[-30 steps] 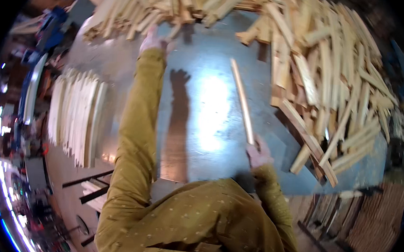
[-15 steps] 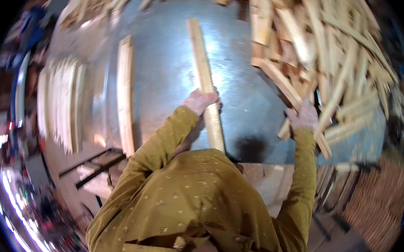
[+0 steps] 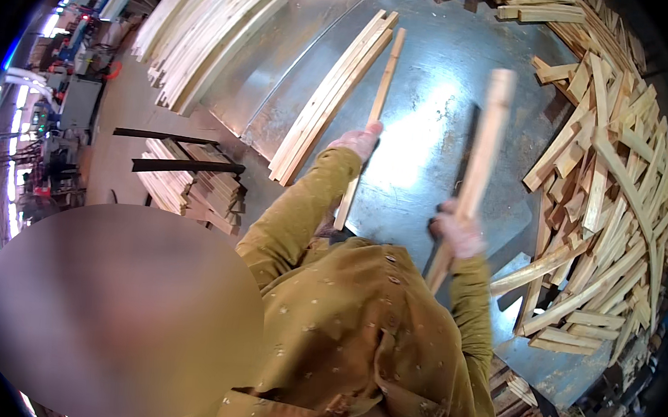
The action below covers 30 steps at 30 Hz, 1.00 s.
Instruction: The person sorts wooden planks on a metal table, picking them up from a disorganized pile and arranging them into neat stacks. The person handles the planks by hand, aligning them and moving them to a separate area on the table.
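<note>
A: What does the left hand point(image 3: 360, 140) hold?

B: Its fingers close around a narrow wooden strip point(image 3: 387, 77), which runs lengthwise over the metal table point(image 3: 442, 42) in front of the worker.

A: And the right hand point(image 3: 460, 231)?

B: Slightly blurred, the right hand grips a pale slat point(image 3: 484, 141) below its middle. The slat stands at a tilt, its far end seemingly raised above the table, with a dark shadow just to its left.

A: What lies nearest the left hand?

B: A small set of slats point(image 3: 334, 96), laid side by side and touching, rests just left of the narrow strip.

A: Farther out?

B: At upper left, a larger row of slats point(image 3: 211, 33) sits tightly packed. At right, a jumbled heap of wood point(image 3: 594, 203) sprawls across the table, its pieces crossing at all angles.

A: Beyond the table?

B: At left, stacked boards point(image 3: 215, 194) sit lower down by two dark bars point(image 3: 186, 166). Mustard sleeves point(image 3: 291, 205) with pale flecks cover both of the worker's arms.
</note>
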Motion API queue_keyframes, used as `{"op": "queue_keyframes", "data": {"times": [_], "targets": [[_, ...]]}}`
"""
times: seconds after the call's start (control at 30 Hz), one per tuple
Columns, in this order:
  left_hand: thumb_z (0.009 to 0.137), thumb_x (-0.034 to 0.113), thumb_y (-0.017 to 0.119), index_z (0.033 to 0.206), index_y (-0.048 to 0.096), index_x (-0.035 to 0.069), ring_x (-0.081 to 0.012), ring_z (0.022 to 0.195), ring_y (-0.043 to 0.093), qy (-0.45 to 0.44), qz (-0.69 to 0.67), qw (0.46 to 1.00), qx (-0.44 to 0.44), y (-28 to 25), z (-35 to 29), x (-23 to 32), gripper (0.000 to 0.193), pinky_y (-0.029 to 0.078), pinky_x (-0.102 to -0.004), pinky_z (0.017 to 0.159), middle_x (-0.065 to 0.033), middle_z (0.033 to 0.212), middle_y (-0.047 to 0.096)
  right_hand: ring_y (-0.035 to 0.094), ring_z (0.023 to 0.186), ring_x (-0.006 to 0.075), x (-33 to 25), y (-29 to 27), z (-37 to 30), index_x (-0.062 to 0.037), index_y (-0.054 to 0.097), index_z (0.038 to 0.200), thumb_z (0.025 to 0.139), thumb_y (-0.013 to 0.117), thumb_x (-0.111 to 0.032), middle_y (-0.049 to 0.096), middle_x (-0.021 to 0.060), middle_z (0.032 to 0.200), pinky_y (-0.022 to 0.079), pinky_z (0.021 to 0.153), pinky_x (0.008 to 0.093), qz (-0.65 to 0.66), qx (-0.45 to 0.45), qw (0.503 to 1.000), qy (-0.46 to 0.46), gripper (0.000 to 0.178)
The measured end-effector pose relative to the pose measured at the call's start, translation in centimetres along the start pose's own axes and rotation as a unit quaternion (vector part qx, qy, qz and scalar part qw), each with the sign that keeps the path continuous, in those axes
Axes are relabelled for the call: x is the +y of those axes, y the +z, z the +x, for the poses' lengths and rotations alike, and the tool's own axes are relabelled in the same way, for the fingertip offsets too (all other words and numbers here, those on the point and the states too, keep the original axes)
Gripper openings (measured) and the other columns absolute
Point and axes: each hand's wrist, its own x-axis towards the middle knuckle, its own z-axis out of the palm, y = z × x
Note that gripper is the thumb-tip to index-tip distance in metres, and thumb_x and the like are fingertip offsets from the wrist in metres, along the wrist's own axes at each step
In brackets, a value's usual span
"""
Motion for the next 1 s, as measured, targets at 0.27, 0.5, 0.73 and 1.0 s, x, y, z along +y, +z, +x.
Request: {"op": "queue_keyframes", "data": {"times": [0.27,0.5,0.73,1.0], "targets": [[0.088,0.043,0.067,0.122,0.055,-0.003,-0.0291,0.091,0.064,0.011,-0.501,0.816,-0.290,1.5,4.8,-10.8,0.059,0.054,-0.0413,0.083,-0.0197,0.104,0.065,0.055,0.073,0.0220,2.7,4.3,5.1,-0.0007,0.044,0.127,0.095,0.055,-0.031,0.059,0.0133,0.089,0.049,0.066,0.0364,0.091,-0.001,0.986,0.143,0.045],[0.085,0.032,0.068,0.131,0.051,0.001,-0.0402,0.118,0.054,0.181,0.073,0.979,0.052,-6.5,3.6,-7.1,0.058,0.045,-0.0420,0.100,-0.0211,0.132,0.053,0.065,0.092,0.0311,3.6,16.1,9.7,-0.0005,0.046,0.134,0.093,0.057,-0.041,0.067,0.0201,0.101,0.051,0.088,0.0383,-0.484,0.105,0.865,0.085,0.059],[0.070,0.047,0.079,0.144,0.025,-0.010,-0.0396,0.122,0.051,0.278,0.003,0.958,0.068,-7.5,4.0,-8.8,0.108,0.042,-0.0410,0.102,-0.0297,0.135,0.048,0.060,0.112,0.0362,7.2,23.9,13.4,-0.0049,0.043,0.137,0.088,0.054,-0.039,0.063,0.0189,0.121,0.045,0.099,0.0425,-0.691,-0.203,0.691,0.063,0.061],[0.079,0.046,0.073,0.153,0.014,0.007,-0.0419,0.135,0.037,0.280,0.230,0.901,0.237,-3.6,2.0,-8.1,0.103,0.035,-0.0541,0.107,-0.0287,0.154,0.019,0.023,0.142,0.0382,-13.6,-2.4,7.3,0.0000,0.011,0.151,0.083,0.057,-0.062,0.028,0.0271,0.149,0.015,0.117,0.0480,-0.659,0.618,0.428,-0.017,0.103]]}}
